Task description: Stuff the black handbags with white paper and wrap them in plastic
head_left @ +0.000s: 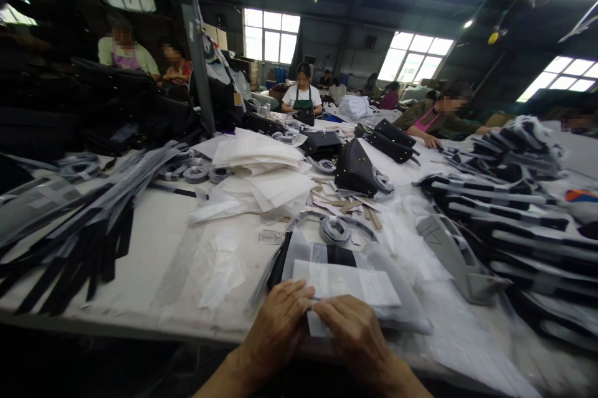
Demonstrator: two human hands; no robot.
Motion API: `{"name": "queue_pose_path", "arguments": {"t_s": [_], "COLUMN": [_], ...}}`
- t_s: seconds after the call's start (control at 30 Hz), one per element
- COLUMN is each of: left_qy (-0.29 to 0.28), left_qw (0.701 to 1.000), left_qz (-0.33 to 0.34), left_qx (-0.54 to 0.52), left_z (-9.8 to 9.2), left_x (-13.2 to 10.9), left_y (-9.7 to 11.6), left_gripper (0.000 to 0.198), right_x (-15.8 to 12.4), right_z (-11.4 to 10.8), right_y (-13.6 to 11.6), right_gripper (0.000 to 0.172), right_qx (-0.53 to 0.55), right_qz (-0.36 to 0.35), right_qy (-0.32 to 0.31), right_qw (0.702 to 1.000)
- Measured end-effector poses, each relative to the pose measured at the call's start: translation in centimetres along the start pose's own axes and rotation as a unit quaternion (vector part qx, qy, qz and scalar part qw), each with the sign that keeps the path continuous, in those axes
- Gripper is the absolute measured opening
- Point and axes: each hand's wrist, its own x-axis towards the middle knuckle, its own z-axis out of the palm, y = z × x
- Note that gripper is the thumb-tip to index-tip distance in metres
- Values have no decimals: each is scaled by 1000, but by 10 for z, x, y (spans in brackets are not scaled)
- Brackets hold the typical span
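At the table's near edge lies a black bag (341,255) wrapped in clear plastic, with a white sheet (369,286) across it. My left hand (283,317) has its fingers bent and pressed together at the sheet's near left edge. Beside it, the fingertips of my right hand (350,323) pinch the same edge, almost touching the left ones. A small pale flap (317,325) hangs below the fingertips. Just beyond the bag sits a wrapped, coiled strap (334,230). My thumbs are mostly hidden.
A grey tape dispenser (460,261) stands to the right, near stacked wrapped black pieces (532,242). Black strips (103,223) spread over the left side. White sheets (261,164) and a black handbag (354,167) lie farther back. Co-workers (303,96) sit around the table.
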Motion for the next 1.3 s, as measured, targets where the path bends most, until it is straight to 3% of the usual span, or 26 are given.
{"name": "queue_pose_path", "arguments": {"t_s": [0.1,0.17,0.27,0.47,0.67,0.73,0.87,1.0,1.17,1.3], "left_qy": [-6,37,90,92,67,79,108,73,-41,-20], "left_qw": [998,994,986,968,960,964,980,978,966,964], "left_qz": [-63,-97,-129,-175,-204,-188,-79,-63,-109,-119], "left_qx": [2,17,59,152,177,171,147,184,231,236], "left_z": [3,10,22,32,29,27,26,32,33,33], "left_x": [3,7,14,23,28,27,20,10,5,3], "left_y": [6,9,12,16,16,18,27,34,34,33], "left_gripper": [25,10,12,20,23,21,17,34,37,37], "right_x": [14,28,47,60,60,60,61,61,63,67], "right_z": [0,-4,-7,0,6,7,9,10,18,15], "right_y": [8,16,28,40,49,52,55,57,59,58], "right_gripper": [20,19,22,12,12,11,8,4,7,12], "right_qx": [-4,23,89,101,106,107,109,103,94,91], "right_qz": [74,147,245,319,322,326,324,336,369,385], "right_qy": [-98,-161,-208,-217,-230,-231,-252,-273,-250,-205], "right_qw": [992,976,943,917,912,910,905,896,890,895]}}
